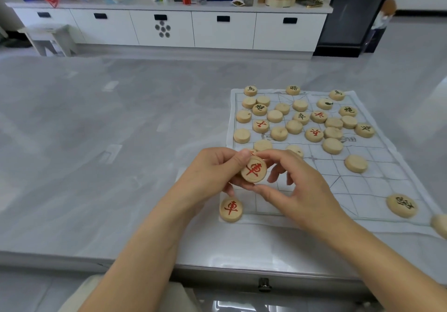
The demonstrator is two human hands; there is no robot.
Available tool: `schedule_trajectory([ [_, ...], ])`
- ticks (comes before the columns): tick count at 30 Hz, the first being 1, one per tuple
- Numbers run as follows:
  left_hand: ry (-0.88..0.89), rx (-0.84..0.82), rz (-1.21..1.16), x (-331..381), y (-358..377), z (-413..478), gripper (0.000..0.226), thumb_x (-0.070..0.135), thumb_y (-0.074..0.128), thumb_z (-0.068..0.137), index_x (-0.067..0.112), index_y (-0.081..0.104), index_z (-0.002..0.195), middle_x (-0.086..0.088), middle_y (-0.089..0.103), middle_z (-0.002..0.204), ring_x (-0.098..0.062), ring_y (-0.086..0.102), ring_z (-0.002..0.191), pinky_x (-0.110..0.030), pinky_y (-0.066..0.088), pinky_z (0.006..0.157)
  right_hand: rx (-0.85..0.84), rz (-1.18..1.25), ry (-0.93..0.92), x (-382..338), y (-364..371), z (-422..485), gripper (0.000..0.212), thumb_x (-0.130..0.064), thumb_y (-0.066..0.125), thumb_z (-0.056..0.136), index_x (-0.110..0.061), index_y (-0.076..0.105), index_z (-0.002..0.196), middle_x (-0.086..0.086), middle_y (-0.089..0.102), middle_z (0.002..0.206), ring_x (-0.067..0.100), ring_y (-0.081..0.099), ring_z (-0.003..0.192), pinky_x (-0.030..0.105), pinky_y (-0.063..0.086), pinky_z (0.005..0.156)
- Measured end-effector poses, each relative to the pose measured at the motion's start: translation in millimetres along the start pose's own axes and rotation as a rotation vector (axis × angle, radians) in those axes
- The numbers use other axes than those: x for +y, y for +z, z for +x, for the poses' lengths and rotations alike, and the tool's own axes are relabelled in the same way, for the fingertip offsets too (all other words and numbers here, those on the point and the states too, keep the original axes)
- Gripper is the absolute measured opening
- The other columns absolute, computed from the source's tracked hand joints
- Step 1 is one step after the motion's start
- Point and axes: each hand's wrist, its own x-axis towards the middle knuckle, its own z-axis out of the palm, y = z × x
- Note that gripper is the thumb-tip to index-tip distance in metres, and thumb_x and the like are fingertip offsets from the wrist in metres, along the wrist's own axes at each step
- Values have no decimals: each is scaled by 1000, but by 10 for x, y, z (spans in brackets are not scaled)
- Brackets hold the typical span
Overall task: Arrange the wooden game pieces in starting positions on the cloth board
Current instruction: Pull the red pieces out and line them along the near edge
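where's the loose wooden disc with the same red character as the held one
Head view: the round wooden disc with the red character lies face up on the near left corner of the white cloth board, just below the left hand.

Grey marble-look table (96,118) under a white cloth board (375,178).

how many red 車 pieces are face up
2. The held 車 piece is pinched between left hand and right hand; the second 車 piece lies at the cloth board's near-left corner. Face-down pieces may hide more.
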Motion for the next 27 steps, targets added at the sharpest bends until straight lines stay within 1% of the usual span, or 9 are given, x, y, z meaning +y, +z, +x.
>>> schedule_trajectory([
  [6, 6, 18, 68, 31, 84, 45, 30, 31, 52, 93, 11, 70, 78, -3, 73, 74, -9, 67, 64, -20, 40, 50, 31, -27, 19, 35, -62, -14, 50, -45, 67, 70, -46, 46, 115, -22, 53, 97, 5, 51, 86, 5, 36, 73],
  [9, -3, 18, 75, 26, 103, 52, 30, 31, 53, 93, 11, 70, 80, -4, 73, 75, -8, 66, 63, -20, 40, 49, 62, -48, 27, 46, -48, -20, 49, -47, 69, 66, -44, 44, 108, -21, 53, 96, 4, 50, 85, 6, 36, 71],
  [11, -14, 15, 91, 22, 104, 47, 29, 32, 53, 93, 12, 70, 81, -3, 73, 76, -8, 65, 63, -20, 40, 50, 68, -101, 0, 56, -35, -25, 44, -53, 66, 67, -44, 44, 104, -21, 51, 93, 3, 49, 83, 6, 37, 70],
  [14, -27, 10, 108, 25, 100, 29, 28, 32, 53, 93, 12, 70, 82, -2, 73, 75, -7, 65, 65, -20, 41, 51, 69, -151, -23, 62, -22, -30, 42, -59, 56, 68, -44, 45, 105, -22, 47, 92, 3, 48, 82, 11, 39, 65],
  [17, -55, -19, 137, 26, 105, 20, 28, 32, 52, 94, 11, 70, 87, 0, 73, 75, -5, 65, 65, -20, 41, 53, 62, -155, -43, 66, -19, -45, 44, -58, 57, 69, -41, 47, 108, -23, 45, 93, 3, 48, 81, 15, 41, 64],
  [20, -70, 1, 152, 18, 105, 42, 26, 32, 53, 93, 11, 68, 94, 2, 74, 80, -7, 68, 70, -22, 42, 57, 23, -178, -62, 149, -113, -110, 44, -56, 58, 71, -38, 51, 111, -20, 46, 97, 0, 47, 82, 13, 40, 66],
  [22, -73, 40, 166, 16, 124, 80, 23, 34, 53, 93, 16, 67, 97, 7, 74, 86, -9, 69, 77, -24, 45, 63, 11, -217, -31, 284, -285, -208, 45, -53, 58, 72, -34, 55, 112, -16, 48, 100, 1, 47, 82, 15, 42, 68],
  [24, -76, 45, 182, 8, 170, 135, 21, 35, 54, 92, 18, 66, 98, 9, 74, 89, -8, 69, 79, -27, 46, 68, 19, -255, 38, 439, -524, -343, 47, -52, 57, 72, -30, 58, 113, -15, 49, 99, 2, 48, 83, 15, 43, 70],
  [27, -72, 27, 214, -27, 290, 219, 18, 31, 56, 91, 17, 66, 97, 9, 74, 89, -9, 68, 78, -28, 47, 67, 53, -218, 157, 645, -968, -512, 44, -49, 57, 68, -31, 59, 108, -20, 50, 97, -2, 50, 86, 6, 38, 72],
])
